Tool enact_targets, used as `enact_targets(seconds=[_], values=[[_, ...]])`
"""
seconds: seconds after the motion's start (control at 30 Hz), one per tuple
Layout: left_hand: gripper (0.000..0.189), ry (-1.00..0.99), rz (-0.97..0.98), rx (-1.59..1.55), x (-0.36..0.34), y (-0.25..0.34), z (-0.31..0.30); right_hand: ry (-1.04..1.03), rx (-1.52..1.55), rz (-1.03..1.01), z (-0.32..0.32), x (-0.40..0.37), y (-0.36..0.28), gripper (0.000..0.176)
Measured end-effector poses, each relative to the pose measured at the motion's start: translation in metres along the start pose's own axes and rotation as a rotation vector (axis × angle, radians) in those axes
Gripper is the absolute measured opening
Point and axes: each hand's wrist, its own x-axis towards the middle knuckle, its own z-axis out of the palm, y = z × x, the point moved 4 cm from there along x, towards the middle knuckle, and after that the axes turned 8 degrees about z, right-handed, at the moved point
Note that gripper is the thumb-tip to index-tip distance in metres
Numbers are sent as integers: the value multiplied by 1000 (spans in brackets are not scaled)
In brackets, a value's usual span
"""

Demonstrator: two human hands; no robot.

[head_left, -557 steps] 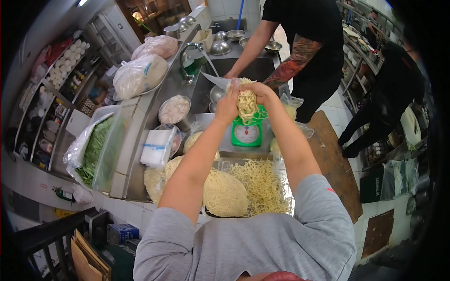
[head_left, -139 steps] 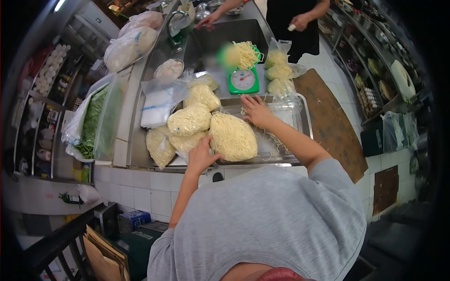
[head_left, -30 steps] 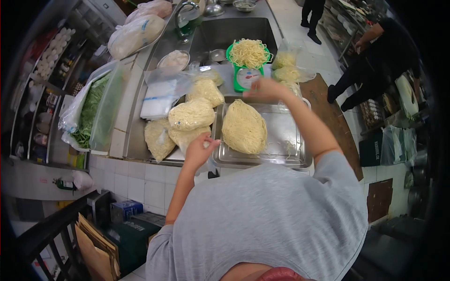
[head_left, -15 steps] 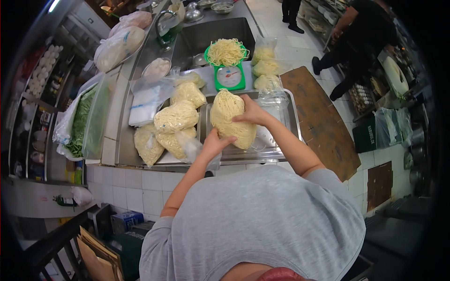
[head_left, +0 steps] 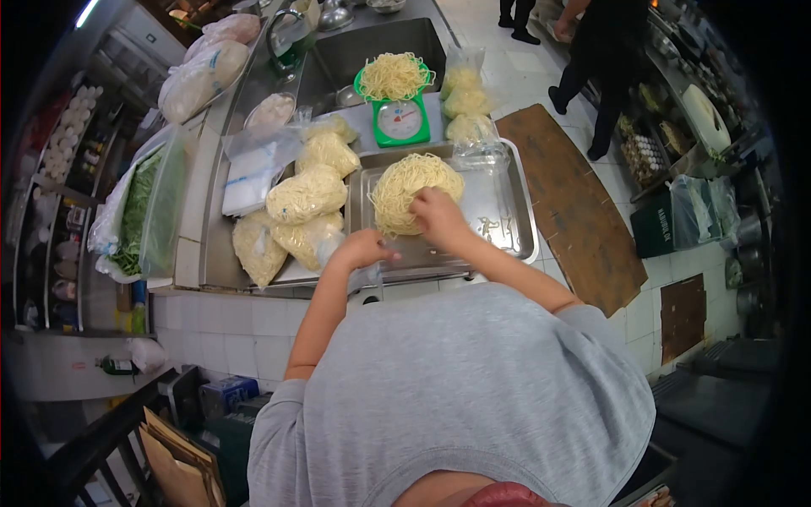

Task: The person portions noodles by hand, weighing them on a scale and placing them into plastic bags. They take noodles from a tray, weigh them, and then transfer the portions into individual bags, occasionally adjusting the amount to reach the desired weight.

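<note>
A round heap of pale yellow noodles [head_left: 412, 179] lies in the metal tray [head_left: 498, 198]. My right hand [head_left: 441, 220] is at the heap's right front side, its fingers drawn together on the strands. Nearer the tray's front edge, my left hand [head_left: 363, 250] is held apart from the heap, half curled with the thumb out and nothing visible in it. Behind the tray stands a green kitchen scale [head_left: 401, 123], topped with a smaller pile of noodles [head_left: 394, 76]. Several filled noodle bags [head_left: 306, 194] are stacked left of the tray.
More bagged noodles [head_left: 467, 101] stand right of the scale. A pack of clear plastic bags [head_left: 249, 182] lies at the left. Behind are a sink [head_left: 367, 55] and faucet [head_left: 274, 42]. A brown board [head_left: 570, 203] adjoins the tray's right. Another person [head_left: 604, 68] stands at the far right.
The noodle clump, held up between both hands before, now rests in the tray, looser and wider. My left hand has come off it and moved lower left. The other person has shifted left.
</note>
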Motion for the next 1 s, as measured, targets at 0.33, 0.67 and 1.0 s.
enact_targets(seconds=[0.33, 0.67, 1.0], values=[[55, 246, -56, -81, -19, 0, -19, -525, -372, 648, -60, -58, 94, 75], [71, 561, -60, -26, -2, 23, -37, -214, -152, 504, -41, -8, 58, 48], [103, 432, 78, -144, 23, 22, -35, -568, -316, 231, -14, 69, 39, 90]])
